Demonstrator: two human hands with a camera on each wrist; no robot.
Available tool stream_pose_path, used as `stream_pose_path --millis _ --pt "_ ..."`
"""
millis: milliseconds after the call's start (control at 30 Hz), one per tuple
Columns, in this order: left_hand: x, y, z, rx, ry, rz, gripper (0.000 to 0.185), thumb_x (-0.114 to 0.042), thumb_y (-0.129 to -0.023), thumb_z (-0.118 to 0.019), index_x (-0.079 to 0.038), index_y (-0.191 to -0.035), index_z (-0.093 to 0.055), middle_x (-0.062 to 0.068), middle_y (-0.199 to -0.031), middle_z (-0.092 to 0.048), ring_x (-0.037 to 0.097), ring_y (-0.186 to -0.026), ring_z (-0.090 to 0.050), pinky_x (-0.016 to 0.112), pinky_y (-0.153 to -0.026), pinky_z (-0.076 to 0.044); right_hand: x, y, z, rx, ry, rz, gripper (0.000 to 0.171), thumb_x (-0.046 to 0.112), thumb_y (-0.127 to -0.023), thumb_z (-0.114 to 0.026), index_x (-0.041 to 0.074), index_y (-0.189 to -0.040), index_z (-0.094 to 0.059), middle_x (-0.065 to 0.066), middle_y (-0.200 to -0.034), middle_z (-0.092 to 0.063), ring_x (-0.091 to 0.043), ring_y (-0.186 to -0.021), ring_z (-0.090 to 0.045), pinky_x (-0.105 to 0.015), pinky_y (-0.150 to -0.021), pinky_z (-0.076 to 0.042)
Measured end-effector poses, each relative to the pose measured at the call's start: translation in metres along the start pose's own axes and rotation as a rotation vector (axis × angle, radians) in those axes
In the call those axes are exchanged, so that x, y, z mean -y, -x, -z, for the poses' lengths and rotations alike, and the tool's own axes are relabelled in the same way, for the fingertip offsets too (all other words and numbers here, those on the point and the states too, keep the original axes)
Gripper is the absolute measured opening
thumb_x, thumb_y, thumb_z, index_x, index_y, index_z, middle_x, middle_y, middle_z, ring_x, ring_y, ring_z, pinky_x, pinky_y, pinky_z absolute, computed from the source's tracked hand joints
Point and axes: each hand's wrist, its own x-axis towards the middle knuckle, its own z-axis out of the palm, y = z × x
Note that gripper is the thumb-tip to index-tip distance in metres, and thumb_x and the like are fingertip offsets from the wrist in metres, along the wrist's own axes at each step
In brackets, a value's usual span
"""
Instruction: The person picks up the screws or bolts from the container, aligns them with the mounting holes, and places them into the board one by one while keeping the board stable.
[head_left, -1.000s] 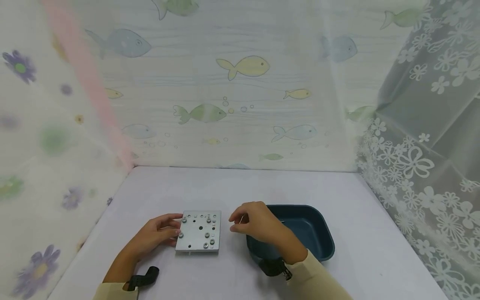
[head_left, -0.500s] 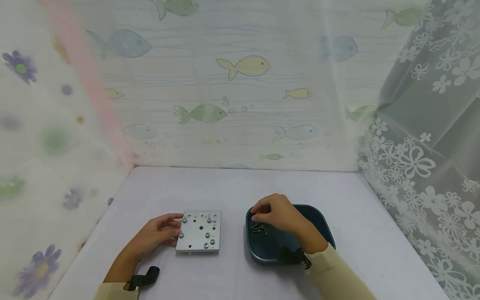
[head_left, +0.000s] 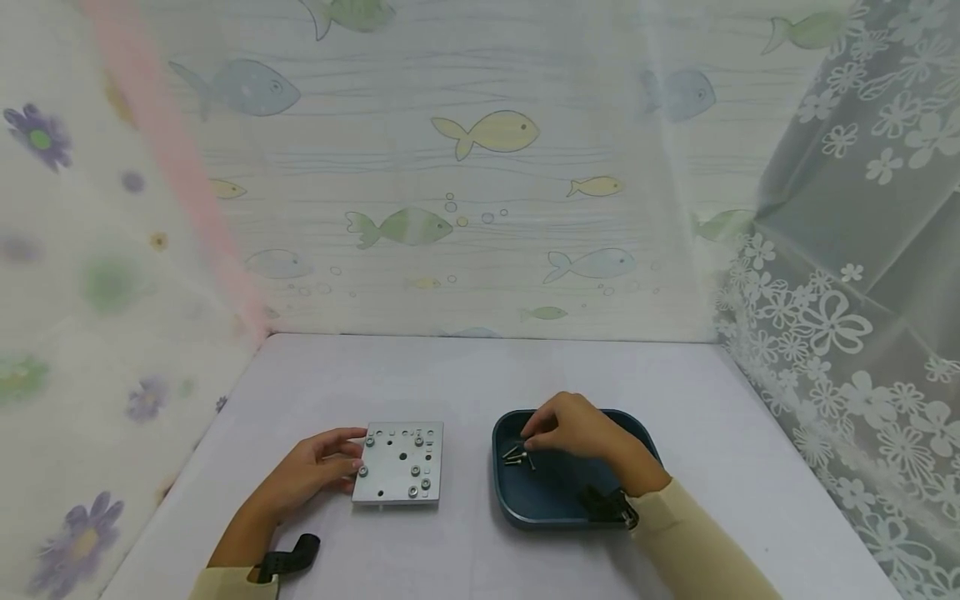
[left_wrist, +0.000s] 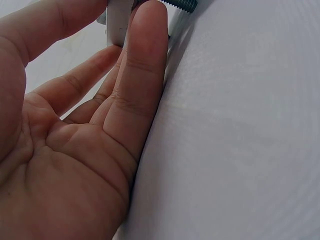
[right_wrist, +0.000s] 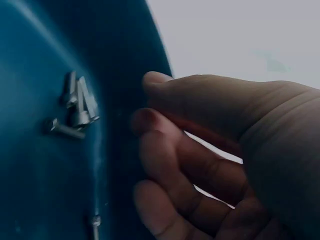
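Note:
A square silver metal plate (head_left: 397,479) with several socket-head screws and open holes lies on the table. My left hand (head_left: 303,473) holds its left edge between thumb and fingers. In the left wrist view, a threaded screw end (left_wrist: 184,5) sticks out below the plate (left_wrist: 116,27), close to a fingertip. My right hand (head_left: 576,429) hovers over a dark blue tray (head_left: 547,504), fingers loosely bent, nothing seen between them. Several loose screws (right_wrist: 80,102) lie in a small cluster in the tray, left of the fingertips in the right wrist view; another screw (right_wrist: 96,226) lies apart.
The white table (head_left: 465,375) ends at a fish-patterned curtain (head_left: 480,250) behind. A flowered cloth (head_left: 112,375) hangs at the left and a lace curtain (head_left: 840,333) at the right. Both wrists wear black camera straps.
My right hand has gone from beside the plate, carrying nothing visible, rightward over the tray, uncovering the loose screws. The left hand and plate have stayed in place.

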Motion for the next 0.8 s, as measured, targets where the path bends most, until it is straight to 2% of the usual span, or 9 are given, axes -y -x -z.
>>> stream_pose_path --millis 133,267,500,800 --pt "0.0 0.0 0.0 0.0 0.004 -0.001 0.068 -0.024 -0.093 -0.078 -0.008 -0.152 -0.049 0.02 -0.13 -0.062 0.026 -0.105 -0.069 0.037 -0.081 -0.064 -0.007 -0.005 -0.003 0.066 0.027 -0.007 0.016 0.019 -0.091 -0.08 0.014 -0.105 -0.082 0.012 -0.089 -0.076 -0.007 -0.082 -0.069 -0.029 -0.074 -0.059" --pt "0.0 0.0 0.001 0.004 0.007 -0.008 0.068 -0.024 -0.093 -0.078 -0.007 -0.152 -0.048 0.021 -0.13 -0.061 0.027 -0.105 -0.069 0.037 -0.081 -0.064 -0.011 -0.009 -0.007 0.096 0.04 -0.008 0.015 0.014 -0.09 -0.08 0.011 -0.104 -0.082 0.01 -0.087 -0.076 -0.008 -0.078 -0.068 -0.029 -0.07 -0.058" --pt "0.0 0.0 0.0 -0.004 0.004 0.004 0.068 -0.025 -0.093 -0.078 -0.008 -0.152 -0.049 0.019 -0.131 -0.062 0.026 -0.104 -0.07 0.037 -0.081 -0.064 -0.011 -0.013 -0.012 0.123 0.036 -0.021 0.013 0.011 -0.088 -0.082 0.009 -0.1 -0.082 0.007 -0.083 -0.076 -0.01 -0.07 -0.068 -0.027 -0.062 -0.058" --pt "-0.001 0.001 -0.001 -0.018 0.006 0.023 0.066 -0.024 -0.092 -0.079 -0.011 -0.151 -0.051 0.018 -0.129 -0.063 0.026 -0.104 -0.07 0.037 -0.081 -0.064 -0.012 -0.018 -0.018 0.121 0.076 -0.047 0.007 0.012 -0.087 -0.083 0.014 -0.093 -0.083 0.008 -0.081 -0.075 -0.01 -0.067 -0.068 -0.028 -0.06 -0.058"
